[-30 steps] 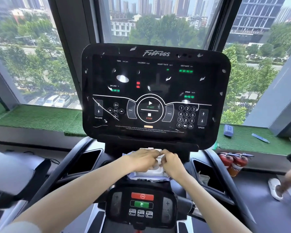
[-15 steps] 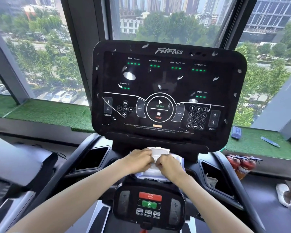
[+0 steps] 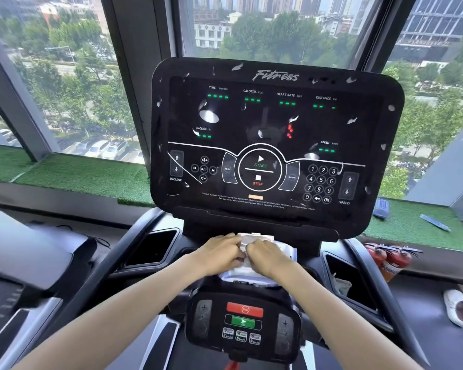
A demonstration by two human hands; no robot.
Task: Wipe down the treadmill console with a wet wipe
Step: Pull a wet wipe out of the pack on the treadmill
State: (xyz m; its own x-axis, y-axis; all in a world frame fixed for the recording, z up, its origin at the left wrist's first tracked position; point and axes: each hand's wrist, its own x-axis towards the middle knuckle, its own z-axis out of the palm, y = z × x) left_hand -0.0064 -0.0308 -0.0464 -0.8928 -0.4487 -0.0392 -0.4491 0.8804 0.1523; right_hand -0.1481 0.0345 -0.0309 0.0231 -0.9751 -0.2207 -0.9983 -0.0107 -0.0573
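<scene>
The black treadmill console stands upright in front of me, its glossy screen dotted with white smears. A white pack of wet wipes lies on the ledge just below it, its lid flap raised. My left hand and my right hand meet over the pack's opening, fingers curled and pinching at the wipe material there. Most of the pack is hidden under my hands.
A lower control pad with red and green buttons sits under my wrists. Empty cup wells flank the ledge. Two fire extinguishers stand at the right by the green sill. Someone's white shoe is at far right.
The view has shifted so the console sits further right and closer. Both hands stay on the wipes pack, fingers working at its opening; the lid flap now stands up.
</scene>
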